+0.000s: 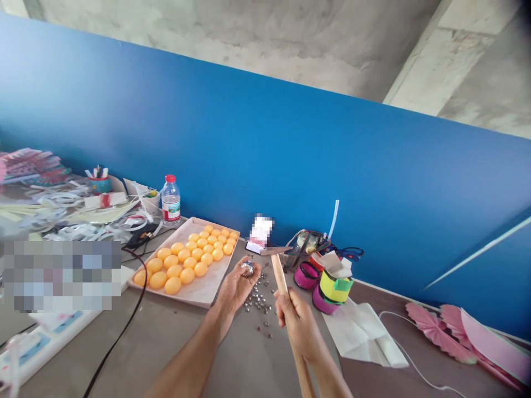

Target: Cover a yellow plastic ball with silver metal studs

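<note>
My left hand (pixel 237 284) is closed around a shiny silver round object (pixel 248 268), its exact kind too small to tell. In my right hand (pixel 293 314) is a hammer, gripped by its pale wooden handle (pixel 280 275). The narrow dark hammer head (pixel 276 251) points up and away from me, a little right of the silver object and apart from it. Small shiny metal pieces (pixel 258 298) lie scattered on the grey tabletop (pixel 244 359) between and beyond my hands.
Left of my hands sits a shallow tray (pixel 188 298) of orange balls (pixel 187 275). Behind are a phone (pixel 259 235) and a bottle (pixel 171 202). Purple and yellow rolls (pixel 332 290) and white paper (pixel 365 337) lie right. A black cable (pixel 124 330) crosses left; a blue partition (pixel 265 155) rises behind.
</note>
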The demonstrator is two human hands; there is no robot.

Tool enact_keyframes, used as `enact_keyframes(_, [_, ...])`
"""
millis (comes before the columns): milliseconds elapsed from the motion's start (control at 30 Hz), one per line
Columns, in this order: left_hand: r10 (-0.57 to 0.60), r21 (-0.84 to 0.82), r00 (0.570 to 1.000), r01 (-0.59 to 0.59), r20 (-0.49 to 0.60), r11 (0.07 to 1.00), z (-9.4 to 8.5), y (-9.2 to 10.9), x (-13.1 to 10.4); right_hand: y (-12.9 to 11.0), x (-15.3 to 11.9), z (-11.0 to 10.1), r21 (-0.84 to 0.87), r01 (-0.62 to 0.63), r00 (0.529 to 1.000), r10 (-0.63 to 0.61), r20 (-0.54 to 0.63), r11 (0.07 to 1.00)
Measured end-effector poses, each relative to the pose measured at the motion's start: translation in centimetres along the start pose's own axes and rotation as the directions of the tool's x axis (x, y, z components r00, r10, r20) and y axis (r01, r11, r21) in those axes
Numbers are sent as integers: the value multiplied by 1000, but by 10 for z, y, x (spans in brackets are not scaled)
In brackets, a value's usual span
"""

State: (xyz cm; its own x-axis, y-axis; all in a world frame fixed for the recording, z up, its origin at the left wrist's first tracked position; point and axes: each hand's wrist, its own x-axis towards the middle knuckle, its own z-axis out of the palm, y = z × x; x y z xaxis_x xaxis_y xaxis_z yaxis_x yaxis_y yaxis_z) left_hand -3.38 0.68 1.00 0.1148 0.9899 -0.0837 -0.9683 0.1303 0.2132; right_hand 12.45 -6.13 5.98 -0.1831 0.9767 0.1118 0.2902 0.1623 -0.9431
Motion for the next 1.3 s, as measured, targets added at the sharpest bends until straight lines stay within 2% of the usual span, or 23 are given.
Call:
enact_keyframes(167, [-87, 92, 996, 83, 37, 992, -2, -3, -2, 2, -1, -2, -71, -18, 1000, 16, -25, 997])
enact_keyframes(367, [-92, 174, 993, 77, 79, 982, -2, -8, -3, 8, -2, 7, -291, 45, 993, -74, -92, 956])
enact_keyframes(467, [-97, 203, 994, 85, 48, 975, -2, -10, -2, 15, 1, 12, -395, 56, 994, -86, -60, 917])
enact_keyframes(567, [-99, 200, 993, 84, 65, 976, -2, -9, -2, 16, 2, 11, -367, 31, 998, -47, -35, 930])
enact_keyframes(700, [-72, 172, 994, 58, 79, 983, -3, -7, -1, 10, 0, 7, -279, 33, 994, -60, -89, 960])
enact_keyframes(900, [-40, 204, 999, 35, 18, 978, -8, -9, 3, 15, 1, 15, -378, 48, 997, -64, -31, 925])
enact_keyframes(1067, [-44, 224, 996, 27, 74, 974, -5, -10, 1, 8, -1, 12, -315, 36, 994, -67, -88, 948])
enact_keyframes(1300, [-1, 227, 997, -17, 79, 974, 0, -10, -1, 13, 2, 11, -462, 66, 995, -94, -37, 884])
